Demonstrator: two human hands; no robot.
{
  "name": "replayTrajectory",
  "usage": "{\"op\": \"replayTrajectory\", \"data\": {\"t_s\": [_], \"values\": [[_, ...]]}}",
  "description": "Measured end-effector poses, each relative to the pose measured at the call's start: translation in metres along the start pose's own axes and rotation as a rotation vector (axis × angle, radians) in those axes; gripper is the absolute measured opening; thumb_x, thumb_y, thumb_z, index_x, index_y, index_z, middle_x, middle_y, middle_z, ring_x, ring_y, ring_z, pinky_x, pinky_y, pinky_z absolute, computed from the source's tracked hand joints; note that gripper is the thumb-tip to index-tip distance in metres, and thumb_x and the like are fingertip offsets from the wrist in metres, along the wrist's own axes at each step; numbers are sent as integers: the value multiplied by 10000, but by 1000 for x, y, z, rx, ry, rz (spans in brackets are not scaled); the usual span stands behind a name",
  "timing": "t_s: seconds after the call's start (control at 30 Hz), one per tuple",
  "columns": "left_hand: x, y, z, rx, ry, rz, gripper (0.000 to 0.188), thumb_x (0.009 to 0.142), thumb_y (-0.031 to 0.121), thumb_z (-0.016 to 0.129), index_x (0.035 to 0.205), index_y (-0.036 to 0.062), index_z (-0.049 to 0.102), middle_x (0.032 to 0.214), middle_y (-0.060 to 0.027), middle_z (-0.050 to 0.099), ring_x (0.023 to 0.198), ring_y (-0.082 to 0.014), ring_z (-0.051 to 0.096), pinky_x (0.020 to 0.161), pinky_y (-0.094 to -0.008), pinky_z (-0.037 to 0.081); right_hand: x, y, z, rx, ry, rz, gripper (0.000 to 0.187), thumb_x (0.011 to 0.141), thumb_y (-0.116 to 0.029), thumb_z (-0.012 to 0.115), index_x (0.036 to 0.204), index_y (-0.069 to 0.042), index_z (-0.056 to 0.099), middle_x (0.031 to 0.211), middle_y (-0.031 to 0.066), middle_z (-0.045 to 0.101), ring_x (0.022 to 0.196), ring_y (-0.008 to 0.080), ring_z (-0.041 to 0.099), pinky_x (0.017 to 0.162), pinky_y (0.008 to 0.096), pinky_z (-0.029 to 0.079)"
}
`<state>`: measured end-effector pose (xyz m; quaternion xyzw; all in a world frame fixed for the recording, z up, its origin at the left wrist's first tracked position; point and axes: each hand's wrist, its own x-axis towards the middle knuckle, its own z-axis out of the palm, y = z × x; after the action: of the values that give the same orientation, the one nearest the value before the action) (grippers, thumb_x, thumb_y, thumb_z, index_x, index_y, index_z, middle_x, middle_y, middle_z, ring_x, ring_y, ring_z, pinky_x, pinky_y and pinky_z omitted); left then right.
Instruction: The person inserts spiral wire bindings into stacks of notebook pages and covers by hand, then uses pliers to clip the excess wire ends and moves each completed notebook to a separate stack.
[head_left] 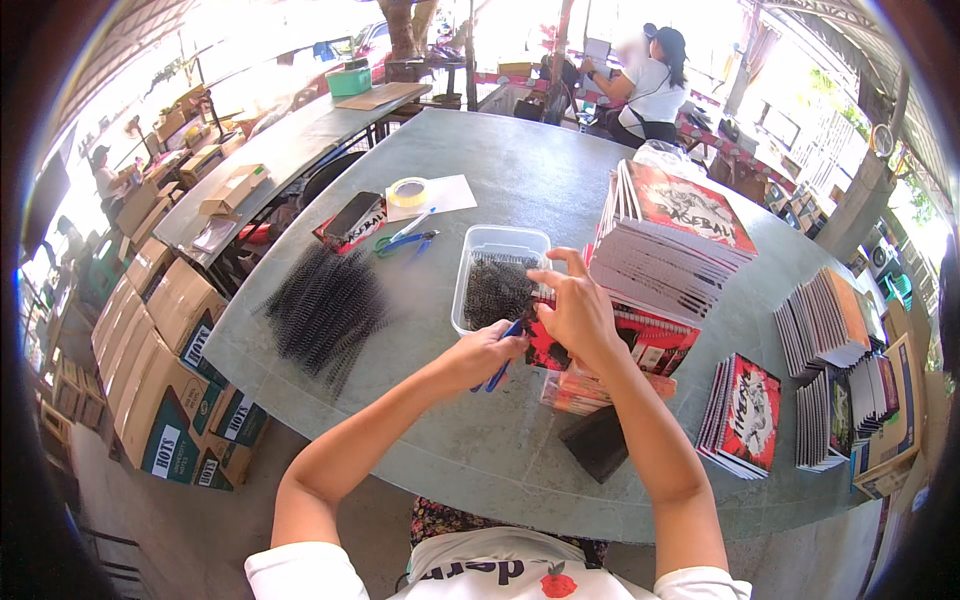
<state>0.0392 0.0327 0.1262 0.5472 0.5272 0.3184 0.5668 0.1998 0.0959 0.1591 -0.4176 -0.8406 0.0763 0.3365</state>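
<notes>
My left hand (478, 356) is closed around blue-handled pliers (497, 370), with their tip at the edge of a small red-and-black covered notebook (546, 350). My right hand (576, 312) reaches over that notebook, fingers bent but apart; its fingertips hover by the rim of a clear plastic tub (490, 232). Whether they touch the notebook's edge is hard to make out. Inside the tub lie many short dark wire pieces (500, 288). Just beyond my right hand rises a tall stack of spiral-bound notebooks (660, 265) with red covers.
Black spiral coils (325, 310) lie heaped at left, below green-and-blue pliers (408, 242), a tape roll (408, 191) and a dark phone (355, 215). A black block (595, 443) sits near the front edge. More notebooks (742, 415) stand at right; cartons (170, 400) are stacked at left.
</notes>
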Motion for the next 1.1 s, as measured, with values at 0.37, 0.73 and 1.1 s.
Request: {"op": "replayTrajectory", "data": {"t_s": [0.37, 0.73, 1.1], "values": [[-41, -110, -15, 986, 475, 301, 407, 764, 292, 632, 1061, 18, 585, 946, -172, 575, 911, -348, 526, 813, -434, 401, -105, 21, -67, -218, -44, -291, 271, 770, -135, 602, 1038, -106, 627, 875, 52, 611, 753, 225, 587, 700, 366, 499], [-44, -117, 1, 1084, 579, 353, 439, 728, 238, 673, 1102, 45, 550, 998, -138, 517, 972, -324, 461, 855, -430, 349, -209, 149, -269, 546, 659, 171, 145, 808, -85, 659, 930, -17, 622, 911, 33, 638, 841, 80, 575, 687, 221, 456], [-51, -122, 4, 1159, 590, 326, 509, 750, 264, 662, 1178, 44, 495, 1049, -142, 484, 1029, -327, 434, 920, -445, 318, -296, 215, -219, -372, 264, 1085, 356, 746, -317, 727, 845, 17, 654, 805, 140, 676, 728, 259, 648, 675, 339, 487]]}}
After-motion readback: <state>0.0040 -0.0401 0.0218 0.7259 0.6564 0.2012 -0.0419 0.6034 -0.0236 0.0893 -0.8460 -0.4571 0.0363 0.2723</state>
